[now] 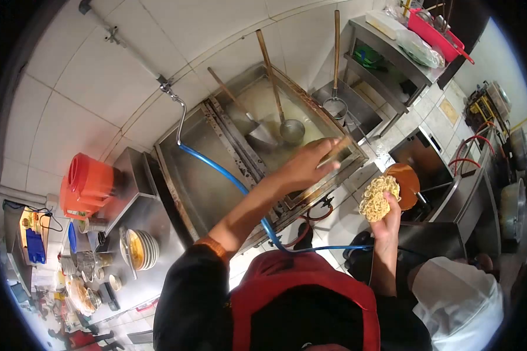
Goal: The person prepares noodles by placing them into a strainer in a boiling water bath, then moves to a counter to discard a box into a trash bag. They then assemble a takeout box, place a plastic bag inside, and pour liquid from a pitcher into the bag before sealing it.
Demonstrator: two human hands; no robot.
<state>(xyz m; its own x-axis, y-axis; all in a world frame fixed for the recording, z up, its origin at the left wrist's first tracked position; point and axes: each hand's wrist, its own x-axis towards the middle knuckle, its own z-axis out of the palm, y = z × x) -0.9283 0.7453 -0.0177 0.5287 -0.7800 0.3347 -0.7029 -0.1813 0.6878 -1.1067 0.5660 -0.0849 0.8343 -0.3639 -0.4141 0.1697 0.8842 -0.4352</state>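
Note:
My left hand (307, 165) reaches over the front right corner of a steel cooking vat (357, 158). Its fingers and thumb are spread, with a blurred wooden handle (341, 147) right at the fingertips; what that handle belongs to is hidden. In my right hand (386, 221) is a round cake of dried noodles (376, 198), pinched between fingers and thumb, to the right of the vat. A ladle (291, 131) and a metal scoop (262, 134), both with long wooden handles, lean in the vat's cloudy liquid.
A blue hose (216, 167) crosses the vat and runs past my body. Stacked plates (149, 248) and a red bucket (91, 181) stand on the left. Another ladle (335, 106) rests in a side basin. Someone in white clothing (459, 298) is close on my right.

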